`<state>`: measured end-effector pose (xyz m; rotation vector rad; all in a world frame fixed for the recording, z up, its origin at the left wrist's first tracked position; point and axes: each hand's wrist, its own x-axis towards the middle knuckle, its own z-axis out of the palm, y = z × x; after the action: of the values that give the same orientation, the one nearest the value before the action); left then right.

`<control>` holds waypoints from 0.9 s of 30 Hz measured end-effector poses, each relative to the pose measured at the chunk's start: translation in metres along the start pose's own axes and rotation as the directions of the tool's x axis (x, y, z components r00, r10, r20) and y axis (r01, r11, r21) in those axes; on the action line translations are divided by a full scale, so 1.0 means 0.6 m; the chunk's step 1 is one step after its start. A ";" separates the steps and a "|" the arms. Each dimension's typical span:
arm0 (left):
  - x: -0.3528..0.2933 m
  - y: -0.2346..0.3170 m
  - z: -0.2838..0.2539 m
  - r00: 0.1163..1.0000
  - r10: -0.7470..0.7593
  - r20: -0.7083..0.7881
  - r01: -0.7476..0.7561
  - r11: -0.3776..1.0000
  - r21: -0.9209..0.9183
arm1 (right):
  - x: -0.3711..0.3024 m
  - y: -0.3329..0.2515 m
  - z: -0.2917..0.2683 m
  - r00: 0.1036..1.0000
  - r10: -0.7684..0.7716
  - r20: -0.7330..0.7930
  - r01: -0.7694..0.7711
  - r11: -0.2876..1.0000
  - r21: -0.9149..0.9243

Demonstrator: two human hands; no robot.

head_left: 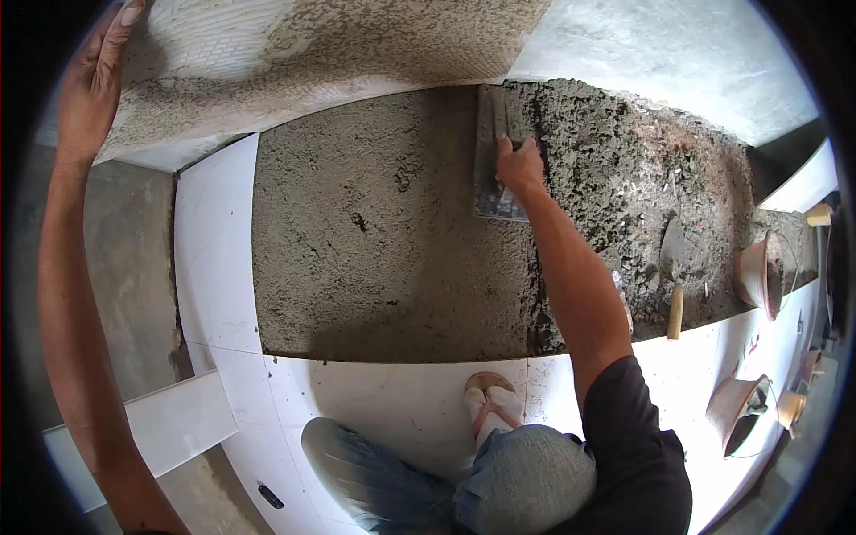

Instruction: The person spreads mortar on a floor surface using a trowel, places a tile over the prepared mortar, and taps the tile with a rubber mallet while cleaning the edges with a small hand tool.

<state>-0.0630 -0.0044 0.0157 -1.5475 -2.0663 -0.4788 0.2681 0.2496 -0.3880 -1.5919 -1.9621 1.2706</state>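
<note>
Right fingers [505,145] grasp a flat float [488,183] on grey mortar [357,196]; left fingers [115,37] extend released beside the wall [357,45]

No readable lettering, as far as visible

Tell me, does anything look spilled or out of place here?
Yes: a small black object lies alone on the white tiles, far from the trowel, and a few rough pits interrupt the flatter grey mortar.
</note>
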 end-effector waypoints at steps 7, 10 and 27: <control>-0.005 0.007 0.003 0.999 0.033 -0.010 -0.034 0.996 -0.084 | -0.075 -0.104 0.069 0.975 -0.011 0.221 -0.002 0.998 0.057; -0.005 0.006 0.005 0.999 0.013 -0.029 -0.016 0.995 -0.101 | -0.049 -0.082 0.083 0.970 -0.059 0.234 0.058 0.998 0.014; -0.017 0.037 0.002 1.000 -0.006 0.012 0.008 0.988 -0.155 | -0.058 -0.008 -0.020 0.997 -0.074 -0.010 0.065 0.931 -0.359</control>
<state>-0.0397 -0.0054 0.0083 -1.6349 -2.0862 -0.6481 0.2855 0.2234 -0.3678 -1.6658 -2.3147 0.8969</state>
